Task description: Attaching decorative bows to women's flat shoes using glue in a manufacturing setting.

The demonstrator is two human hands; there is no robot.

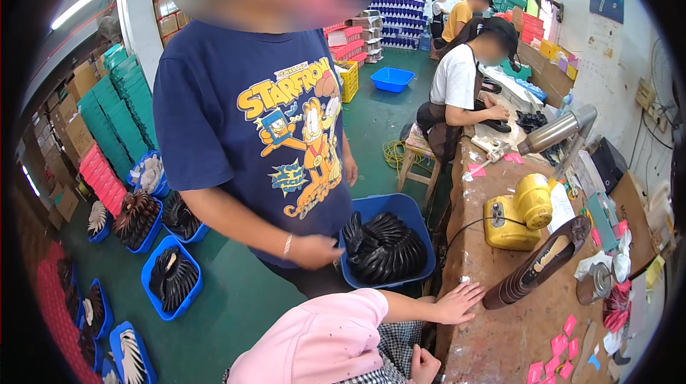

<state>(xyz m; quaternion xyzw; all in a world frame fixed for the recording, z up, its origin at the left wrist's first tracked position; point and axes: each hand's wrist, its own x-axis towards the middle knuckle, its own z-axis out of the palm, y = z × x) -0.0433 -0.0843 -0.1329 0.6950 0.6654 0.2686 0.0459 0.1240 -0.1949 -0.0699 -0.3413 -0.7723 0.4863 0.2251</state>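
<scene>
My left hand [457, 302] lies flat on the worn brown workbench [464, 341], fingers spread and empty. A small white bit shows at one fingertip; I cannot tell what it is. Just right of that hand, a dark brown row of what look like nested shoes [532, 269] leans across the bench, a tan insole showing on the top one. My right hand [425, 366] is low by my checked apron [396, 341], below the bench edge. Its fingers are curled closed, and whatever may be inside is hidden.
A person in a navy T-shirt [250, 98] stands close on the left. Behind my arm is a blue basket [426, 241] of black shoes. A yellow machine [511, 223], a metal hot-air nozzle [561, 130] and pink slips [559, 345] are on the bench. Another person [457, 80] works farther along.
</scene>
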